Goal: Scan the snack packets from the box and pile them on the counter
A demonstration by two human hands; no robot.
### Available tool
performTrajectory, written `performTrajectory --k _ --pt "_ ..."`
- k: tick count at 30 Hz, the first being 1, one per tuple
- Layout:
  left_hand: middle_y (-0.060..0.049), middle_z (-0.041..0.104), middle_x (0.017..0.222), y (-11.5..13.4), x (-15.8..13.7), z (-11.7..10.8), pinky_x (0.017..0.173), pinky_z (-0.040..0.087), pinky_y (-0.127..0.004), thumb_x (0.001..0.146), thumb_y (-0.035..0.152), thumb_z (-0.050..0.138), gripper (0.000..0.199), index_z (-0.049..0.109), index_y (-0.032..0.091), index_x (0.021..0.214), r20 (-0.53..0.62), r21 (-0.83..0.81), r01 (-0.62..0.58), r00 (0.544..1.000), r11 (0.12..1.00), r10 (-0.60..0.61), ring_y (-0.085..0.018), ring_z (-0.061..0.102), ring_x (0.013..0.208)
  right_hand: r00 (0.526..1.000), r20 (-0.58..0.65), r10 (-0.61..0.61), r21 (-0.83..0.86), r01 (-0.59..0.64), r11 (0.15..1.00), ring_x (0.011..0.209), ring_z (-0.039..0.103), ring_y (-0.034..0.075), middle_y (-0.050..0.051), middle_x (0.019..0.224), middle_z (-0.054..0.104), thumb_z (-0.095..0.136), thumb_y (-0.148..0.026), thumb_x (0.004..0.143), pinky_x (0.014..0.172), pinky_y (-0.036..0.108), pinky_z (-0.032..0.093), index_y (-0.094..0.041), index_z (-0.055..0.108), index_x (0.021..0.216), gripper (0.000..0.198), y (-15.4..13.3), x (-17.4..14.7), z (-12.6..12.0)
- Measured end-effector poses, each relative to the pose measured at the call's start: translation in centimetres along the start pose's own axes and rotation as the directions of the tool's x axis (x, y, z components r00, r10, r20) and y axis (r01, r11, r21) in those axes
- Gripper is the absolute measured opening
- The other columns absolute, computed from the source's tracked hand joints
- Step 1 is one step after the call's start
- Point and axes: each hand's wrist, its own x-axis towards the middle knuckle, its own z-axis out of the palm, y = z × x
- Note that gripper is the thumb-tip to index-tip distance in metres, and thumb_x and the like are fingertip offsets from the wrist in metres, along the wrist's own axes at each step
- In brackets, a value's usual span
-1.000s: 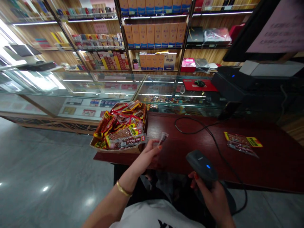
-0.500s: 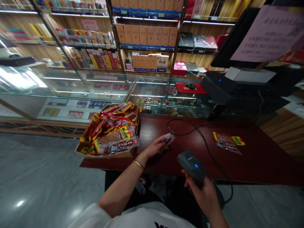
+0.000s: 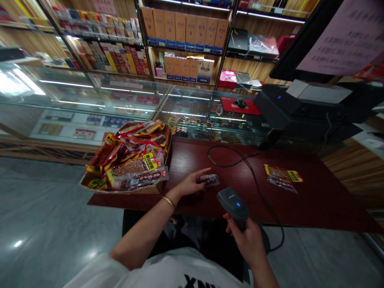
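Shop shelving stacked with boxed goods fills the background, with glass display cases below it and a dark red wooden table (image 3: pixel 300 200) in front of the person. On the table's left end stands a cardboard box (image 3: pixel 90 185) heaped with red-and-yellow snack packets (image 3: pixel 132 160). Two more such packets (image 3: pixel 282 176) lie flat on the table's right side, well apart from the box, near a black cable (image 3: pixel 255 172) that loops across the wood.

Judging from how things lie, the work looks to be at an early stage: the two packets on the right seem to be set aside as dealt with, one is in hand, and the heap in the box appears barely lowered, so most of it would be left.

A single small snack packet (image 3: pixel 211 180) lies on the table between the box and the cable loop. The left hand (image 3: pixel 192 184) reaches forward from a bare forearm with a gold bangle (image 3: pixel 169 202) at the wrist, palm down, its fingers (image 3: pixel 201 173) spread lightly and resting on the near end of that packet, pinning it flat against the wood.

The right hand (image 3: pixel 247 242) is held lower and closer to the body, just off the table's near edge, its fingers wrapped tightly around the handle of a black handheld barcode scanner (image 3: pixel 233 201). The scanner's head, showing a blue light, tilts forward and points toward the pinned packet, close to it but not touching.
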Motion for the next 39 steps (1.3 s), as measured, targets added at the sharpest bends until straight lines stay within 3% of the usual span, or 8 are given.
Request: performTrajectory --k 6,15,20,27,31,34,36,39 --pt "-0.018 0.066 0.136 0.4 0.1 0.1 0.079 0.055 -0.026 0.077 0.022 0.078 0.061 0.061 0.016 0.136 -0.061 0.052 -0.02 0.998 0.998 0.024 -0.026 0.067 0.114 1.0 -0.006 0.007 0.016 -0.006 1.0 0.055 0.068 0.021 0.005 0.062 0.072 0.06 -0.069 0.088 0.059 0.028 0.055 -0.019 0.075 0.085 0.052 0.6 -0.5 -0.3" --pt "-0.019 0.064 0.138 -0.5 0.3 -0.1 0.079 0.055 -0.026 0.08 0.022 0.074 0.061 0.057 0.016 0.139 -0.036 0.044 -0.037 0.999 0.998 0.038 -0.026 0.067 0.116 0.999 -0.053 0.0 0.016 0.001 1.0 0.05 0.065 0.019 0.003 0.056 0.07 0.062 -0.069 0.087 0.054 0.028 0.053 -0.021 0.074 0.079 0.051 -0.8 -1.4 -0.2" --pt "-0.013 0.066 0.138 -0.2 0.5 -0.2 0.098 0.053 -0.033 0.068 0.01 0.076 0.066 0.063 0.018 0.133 -0.106 0.182 -0.017 0.994 0.983 0.037 -0.027 0.06 0.129 0.998 -0.049 0.037 -0.007 -0.037 0.999 0.052 0.065 0.02 0.002 0.057 0.069 0.06 -0.072 0.087 0.056 0.028 0.051 -0.021 0.073 0.08 0.053 -0.5 -1.4 -0.6" --pt "-0.016 0.068 0.13 0.3 0.2 0.0 0.072 0.056 -0.024 0.076 0.025 0.08 0.061 0.06 0.017 0.133 -0.052 0.013 0.013 0.999 1.0 -0.012 -0.024 0.069 0.105 0.995 -0.086 0.049 0.009 -0.049 0.999 0.052 0.067 0.02 0.003 0.058 0.07 0.063 -0.072 0.085 0.054 0.027 0.052 -0.02 0.074 0.081 0.053 0.1 -1.2 -0.9" --pt "-0.012 0.069 0.123 0.3 1.1 0.4 0.066 0.056 -0.024 0.075 0.029 0.081 0.053 0.063 0.018 0.124 -0.249 -0.005 0.05 0.967 0.999 -0.05 -0.019 0.07 0.09 0.995 -0.071 0.066 0.03 -0.064 0.997 0.053 0.068 0.02 0.003 0.058 0.071 0.062 -0.068 0.088 0.056 0.027 0.053 -0.019 0.074 0.084 0.051 0.0 -1.2 -1.1" --pt "-0.009 0.071 0.111 0.4 3.3 1.4 0.058 0.055 -0.022 0.076 0.028 0.076 0.04 0.064 0.018 0.113 -0.335 -0.09 0.151 0.926 0.984 -0.172 -0.016 0.069 0.079 0.996 -0.074 0.043 0.058 -0.039 0.998 0.053 0.068 0.019 0.002 0.058 0.07 0.061 -0.064 0.09 0.055 0.026 0.054 -0.019 0.073 0.085 0.047 0.5 -1.5 -1.4" --pt "-0.007 0.071 0.102 0.4 5.5 3.0 0.057 0.055 -0.022 0.074 0.022 0.075 0.036 0.063 0.018 0.109 -0.276 -0.131 0.24 0.923 0.962 -0.268 -0.016 0.068 0.075 0.995 -0.095 0.022 0.071 -0.015 0.997 0.052 0.068 0.019 0.002 0.058 0.07 0.061 -0.063 0.09 0.053 0.025 0.054 -0.019 0.073 0.083 0.046 1.1 -1.9 -1.6" --pt "-0.007 0.071 0.099 0.2 9.6 7.2 0.063 0.057 -0.026 0.071 0.012 0.074 0.039 0.061 0.018 0.107 -0.173 -0.183 0.331 0.916 0.926 -0.362 -0.015 0.066 0.073 0.99 -0.136 0.041 0.086 -0.029 0.996 0.051 0.068 0.02 0.003 0.058 0.071 0.062 -0.064 0.089 0.052 0.026 0.054 -0.018 0.073 0.084 0.047 1.8 -2.8 -1.9"
